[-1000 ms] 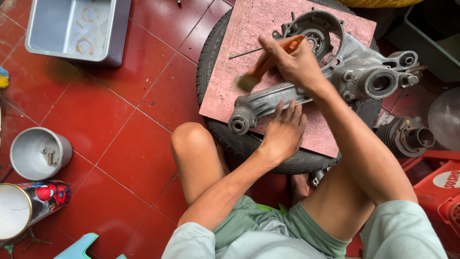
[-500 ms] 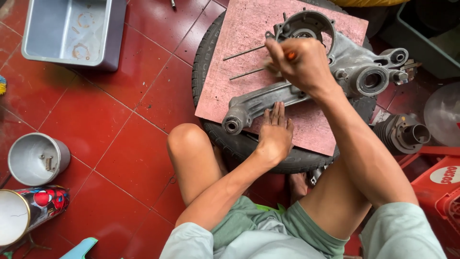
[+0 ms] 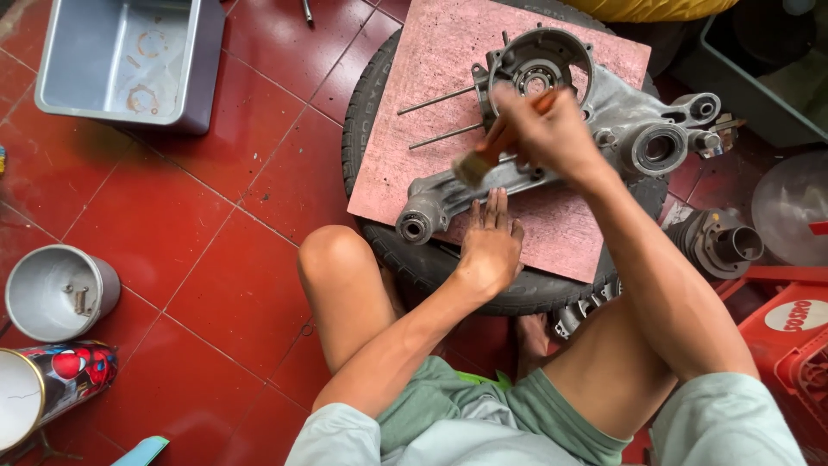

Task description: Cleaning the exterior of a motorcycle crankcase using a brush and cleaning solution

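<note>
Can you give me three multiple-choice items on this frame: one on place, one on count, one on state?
1. Where does the engine casing lie?
A. in the grey tray
B. on the pink board over the tyre
C. on the bare floor tiles

2. How many thin metal rods stick out of the casing toward the left?
A. two
B. four
C. none

3. What is the left hand doing?
A. gripping the brush
B. lifted clear of everything
C. resting flat, fingers together, against the casing's arm

Answers:
1 B: the casing sits on the pink board, which lies on the tyre.
2 A: two rods show over the board.
3 C: its palm is down on the board; the right hand holds the brush.
</note>
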